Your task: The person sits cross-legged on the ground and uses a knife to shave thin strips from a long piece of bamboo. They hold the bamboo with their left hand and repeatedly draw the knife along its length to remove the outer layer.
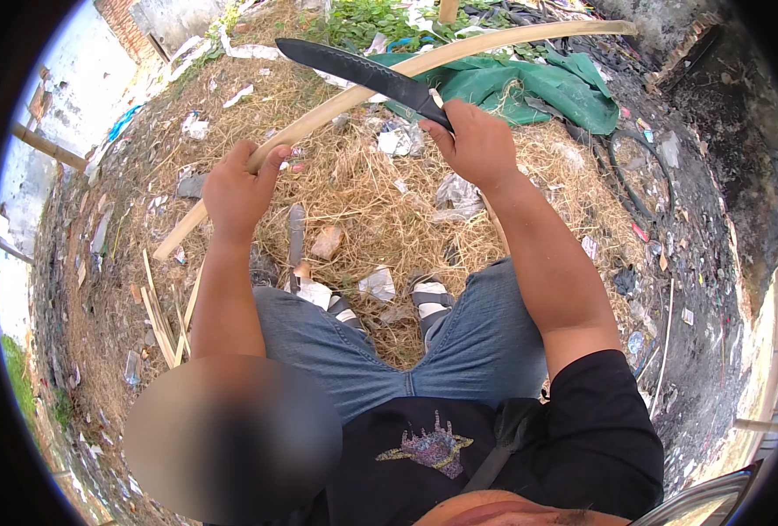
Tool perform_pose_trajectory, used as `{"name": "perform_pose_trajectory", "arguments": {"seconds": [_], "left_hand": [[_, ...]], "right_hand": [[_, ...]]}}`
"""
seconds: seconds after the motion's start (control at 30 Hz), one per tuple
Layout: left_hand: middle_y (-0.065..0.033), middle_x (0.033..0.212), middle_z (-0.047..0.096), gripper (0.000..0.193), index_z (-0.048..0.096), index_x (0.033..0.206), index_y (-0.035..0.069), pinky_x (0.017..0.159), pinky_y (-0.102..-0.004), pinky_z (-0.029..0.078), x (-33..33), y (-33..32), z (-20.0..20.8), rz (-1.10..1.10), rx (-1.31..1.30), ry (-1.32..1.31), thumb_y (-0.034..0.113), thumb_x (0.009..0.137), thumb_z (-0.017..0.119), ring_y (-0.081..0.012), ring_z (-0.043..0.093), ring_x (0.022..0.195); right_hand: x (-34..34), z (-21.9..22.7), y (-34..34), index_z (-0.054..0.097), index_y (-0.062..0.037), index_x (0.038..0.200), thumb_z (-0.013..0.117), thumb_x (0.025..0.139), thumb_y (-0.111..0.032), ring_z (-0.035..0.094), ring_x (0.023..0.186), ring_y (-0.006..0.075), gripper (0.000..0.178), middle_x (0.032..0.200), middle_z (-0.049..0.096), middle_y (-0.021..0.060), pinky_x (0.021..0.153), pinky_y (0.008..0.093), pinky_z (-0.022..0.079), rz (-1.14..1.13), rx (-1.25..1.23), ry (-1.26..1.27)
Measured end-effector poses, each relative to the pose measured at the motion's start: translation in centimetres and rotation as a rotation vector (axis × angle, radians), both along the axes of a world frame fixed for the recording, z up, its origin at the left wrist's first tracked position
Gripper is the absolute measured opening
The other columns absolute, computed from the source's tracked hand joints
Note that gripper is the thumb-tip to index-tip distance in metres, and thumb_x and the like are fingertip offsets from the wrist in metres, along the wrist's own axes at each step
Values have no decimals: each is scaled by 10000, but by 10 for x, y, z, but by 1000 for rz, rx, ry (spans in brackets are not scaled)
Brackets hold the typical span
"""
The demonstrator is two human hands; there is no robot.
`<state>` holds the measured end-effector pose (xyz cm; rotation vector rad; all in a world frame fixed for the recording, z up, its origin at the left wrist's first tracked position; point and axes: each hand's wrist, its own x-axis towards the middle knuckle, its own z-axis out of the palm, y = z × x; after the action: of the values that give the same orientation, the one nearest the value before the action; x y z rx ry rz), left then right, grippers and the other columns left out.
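Just on the near side of the green tarp point(529, 88), the right hand point(481, 145) is holding a dark-bladed knife point(350, 73) in a closed fist around its handle, while the left hand point(238, 188), left of the tarp and nearer the person, is gripping a long pale wooden strip point(323, 114), thumb pressing on it. The blade is crossing over the strip beside the tarp's left part; whether its edge is touching the wood is not clear. The main danger seems to be a slip: if the blade were skidding along the smooth strip toward the left thumb, it could cut it, and the strip's long unsupported far part could be twisting in a one-handed hold. The strip's long axis is slanting from its near end, left of the tarp, across the tarp's far side to an end beyond its right corner. The knife is pointing leftward and away from the person, its tip lying left of the tarp.
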<state>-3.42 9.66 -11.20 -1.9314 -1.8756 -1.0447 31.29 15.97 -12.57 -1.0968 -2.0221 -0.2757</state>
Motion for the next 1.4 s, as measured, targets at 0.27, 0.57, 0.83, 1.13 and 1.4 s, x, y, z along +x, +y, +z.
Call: {"name": "perform_pose_trajectory", "arguments": {"seconds": [0.27,0.57,0.83,1.13,1.4], "left_hand": [[-123,666,660,468,653,805,87,593,-466,507,1,-3,7,52,-196,97,529,824,806,-352,671,633],[-152,710,680,200,685,865,132,615,-493,525,-10,3,-5,103,-56,114,304,817,775,-385,685,687],[-124,737,694,174,705,890,130,647,-484,534,7,3,-8,60,-74,73,281,819,753,-363,693,709],[-153,731,672,210,701,907,97,679,-469,518,13,4,-2,71,-215,37,303,874,724,-373,681,735],[-144,724,675,194,692,883,105,666,-483,531,-3,6,-6,84,-283,34,297,865,705,-368,684,710]], "right_hand": [[-1,-13,4,577,-68,900,638,1007,-476,637,687,422,427,745,628,170,604,516,486,-23,-188,39],[25,-11,17,566,-41,887,549,1042,-550,629,713,452,532,704,611,216,632,507,473,-102,-489,148],[31,-16,20,606,-69,941,598,1026,-492,665,771,442,432,777,668,199,679,535,505,-96,-513,99],[27,-22,24,577,-61,920,620,1017,-483,633,736,461,435,767,646,201,629,529,476,-28,-385,59],[-7,-11,10,580,-49,927,620,1016,-471,657,755,442,433,803,667,194,652,540,498,6,-319,-29]]}}
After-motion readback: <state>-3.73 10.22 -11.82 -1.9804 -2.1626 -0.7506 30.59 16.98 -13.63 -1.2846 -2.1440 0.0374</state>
